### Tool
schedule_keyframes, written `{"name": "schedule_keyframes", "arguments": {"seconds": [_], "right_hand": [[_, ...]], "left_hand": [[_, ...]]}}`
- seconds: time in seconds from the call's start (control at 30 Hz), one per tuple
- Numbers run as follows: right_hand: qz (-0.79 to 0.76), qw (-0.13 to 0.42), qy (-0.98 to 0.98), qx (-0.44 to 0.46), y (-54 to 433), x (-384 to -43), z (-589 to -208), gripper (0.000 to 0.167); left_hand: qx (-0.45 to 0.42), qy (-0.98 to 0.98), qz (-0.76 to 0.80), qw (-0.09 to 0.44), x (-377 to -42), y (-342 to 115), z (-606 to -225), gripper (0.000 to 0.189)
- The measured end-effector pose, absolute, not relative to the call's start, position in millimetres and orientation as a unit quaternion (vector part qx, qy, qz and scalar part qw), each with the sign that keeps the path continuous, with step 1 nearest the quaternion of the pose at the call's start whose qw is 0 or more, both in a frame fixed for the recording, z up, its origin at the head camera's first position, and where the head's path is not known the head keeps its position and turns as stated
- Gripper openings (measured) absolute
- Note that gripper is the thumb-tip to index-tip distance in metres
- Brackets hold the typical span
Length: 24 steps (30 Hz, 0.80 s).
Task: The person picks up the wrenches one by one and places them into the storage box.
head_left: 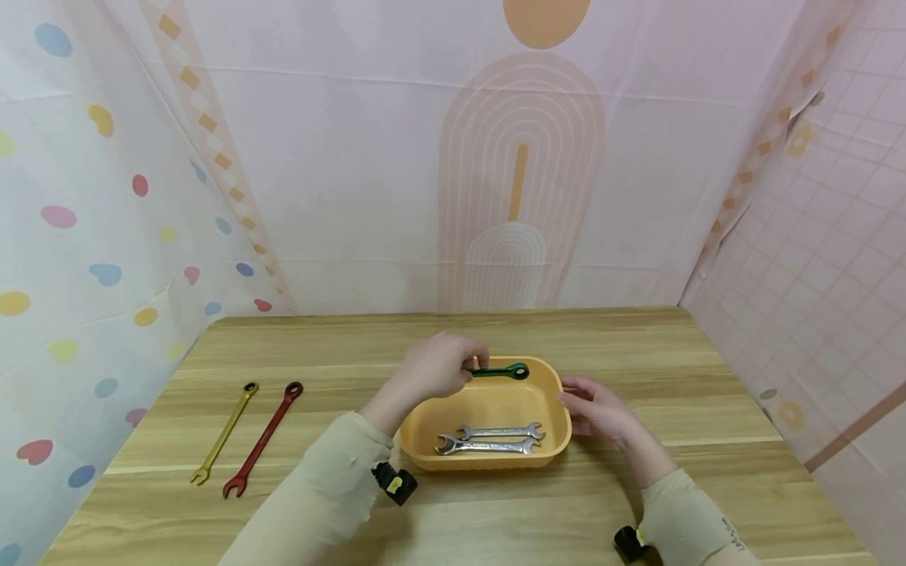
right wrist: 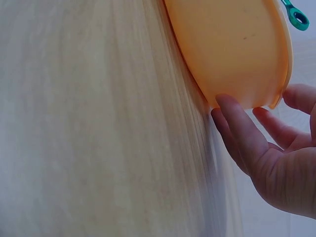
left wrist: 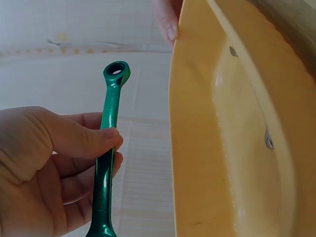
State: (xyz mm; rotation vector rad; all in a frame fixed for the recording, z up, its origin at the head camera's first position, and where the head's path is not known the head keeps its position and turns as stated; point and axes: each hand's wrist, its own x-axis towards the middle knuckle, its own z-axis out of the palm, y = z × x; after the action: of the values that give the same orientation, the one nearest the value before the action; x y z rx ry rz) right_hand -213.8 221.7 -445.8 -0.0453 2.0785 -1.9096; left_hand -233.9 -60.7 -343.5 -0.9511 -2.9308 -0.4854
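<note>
Green wrench (left wrist: 102, 182) in fingers (left wrist: 91, 141), one; silver wrenches (head_left: 491, 446), two

Soft light glints on the green wrench (left wrist: 102, 177); right-wrist tabletop (right wrist: 94, 123) looks blurry.

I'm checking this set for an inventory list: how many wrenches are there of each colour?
Green wrench: 1
Red wrench: 1
Yellow wrench: 1
Silver wrenches: 2
Total: 5

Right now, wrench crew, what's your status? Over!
Left hand pinching green ratcheting wrench near far rim of orange bin. Right hand touching its right end. Two silver open-end wrenches inside; nothing seems in the way.
</note>
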Motion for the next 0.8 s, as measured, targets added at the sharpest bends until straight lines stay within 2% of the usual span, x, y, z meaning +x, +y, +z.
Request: {"name": "schedule_keyframes", "arguments": {"seconds": [0.37, 0.8], "right_hand": [[-0.667, 0.166, 0.727, -0.018, 221.8, -213.8, -445.6, 0.056], [-0.664, 0.163, 0.73, -0.016, 221.0, -211.6, -442.7, 0.056]], "left_hand": [[-0.298, -0.941, -0.153, -0.049, -244.8, -51.5, -340.5, 0.028], [-0.305, -0.922, -0.203, -0.122, -261.3, -40.9, -356.6, 0.024]]}}
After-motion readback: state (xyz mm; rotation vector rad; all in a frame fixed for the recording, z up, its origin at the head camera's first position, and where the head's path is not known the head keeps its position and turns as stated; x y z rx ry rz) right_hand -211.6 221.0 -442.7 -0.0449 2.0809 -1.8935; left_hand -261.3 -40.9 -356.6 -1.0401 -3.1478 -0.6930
